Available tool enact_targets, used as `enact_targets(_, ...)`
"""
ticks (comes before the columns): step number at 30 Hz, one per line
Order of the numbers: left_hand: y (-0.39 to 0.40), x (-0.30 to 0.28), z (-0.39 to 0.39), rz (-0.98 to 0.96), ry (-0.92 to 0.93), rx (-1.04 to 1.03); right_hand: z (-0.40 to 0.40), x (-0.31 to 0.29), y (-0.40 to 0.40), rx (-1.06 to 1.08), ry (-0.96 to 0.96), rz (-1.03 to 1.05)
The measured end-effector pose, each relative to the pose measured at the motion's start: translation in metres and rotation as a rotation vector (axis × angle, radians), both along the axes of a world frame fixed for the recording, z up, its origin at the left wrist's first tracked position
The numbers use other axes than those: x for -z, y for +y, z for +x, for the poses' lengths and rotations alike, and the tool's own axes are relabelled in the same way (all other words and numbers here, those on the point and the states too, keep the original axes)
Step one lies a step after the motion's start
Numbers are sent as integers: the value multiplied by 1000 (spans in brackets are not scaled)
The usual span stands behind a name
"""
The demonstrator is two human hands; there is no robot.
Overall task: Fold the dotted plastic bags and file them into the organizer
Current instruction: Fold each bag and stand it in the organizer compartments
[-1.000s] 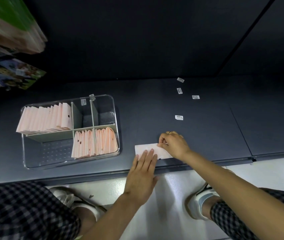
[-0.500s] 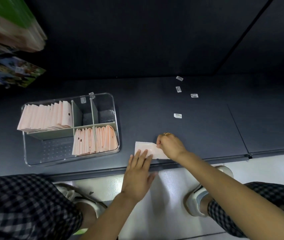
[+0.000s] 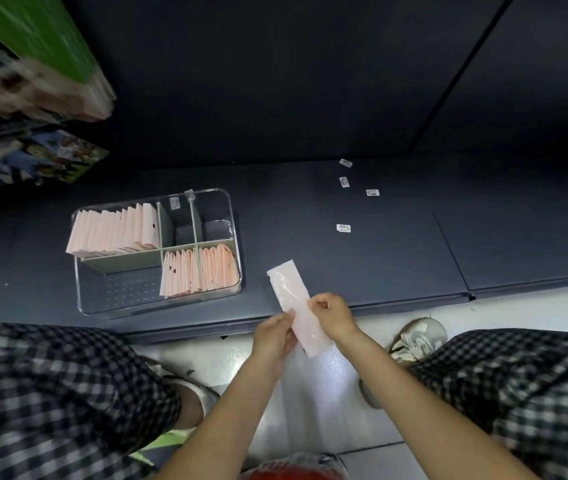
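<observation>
Right of the organizer [image 3: 158,251], the folded bag strip [image 3: 293,299] hangs pinched between both hands, left hand [image 3: 273,336] and right hand [image 3: 331,315] gripping its near half, long axis pointing away toward the shelf.

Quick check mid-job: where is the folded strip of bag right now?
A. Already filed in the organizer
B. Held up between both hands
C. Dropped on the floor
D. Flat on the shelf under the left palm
B: the left hand and right hand each pinch an edge of the folded bag, lifted beside the organizer.
</observation>
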State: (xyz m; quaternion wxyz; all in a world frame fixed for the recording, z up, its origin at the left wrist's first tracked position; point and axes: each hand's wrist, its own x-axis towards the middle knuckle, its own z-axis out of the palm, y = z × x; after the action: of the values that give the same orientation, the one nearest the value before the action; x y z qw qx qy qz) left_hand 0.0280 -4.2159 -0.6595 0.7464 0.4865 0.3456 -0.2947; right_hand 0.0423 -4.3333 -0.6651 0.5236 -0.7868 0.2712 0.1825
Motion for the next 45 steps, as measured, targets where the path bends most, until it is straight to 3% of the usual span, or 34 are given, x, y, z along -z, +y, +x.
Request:
enact_targets(5,13,-30,8,67,-151,60,-8,-35,6,118,-21,233)
enact_targets(10,22,-58,11,22,-223,201,-12,-69,18,-33,-15,416)
enact_targets(21,50,-105,28,32,-390,215,-6,-118,14,14,-268,323)
enact_targets(28,64,-113,36,-4,-514,217,-2,-125,12,61,-292,491)
enact_targets(33,68,-115,38,8,-577,246,0,-120,9,9,-350,481)
enact_targets(36,69,-117,40,-4,-575,219,1,-118,10,-33,-401,428)
enact_targets(40,68,-118,40,-102,-437,142,6,-119,14,-54,-487,351)
enact_targets(45,62,-113,37,74,-479,84,12,-122,20,-130,-502,295)
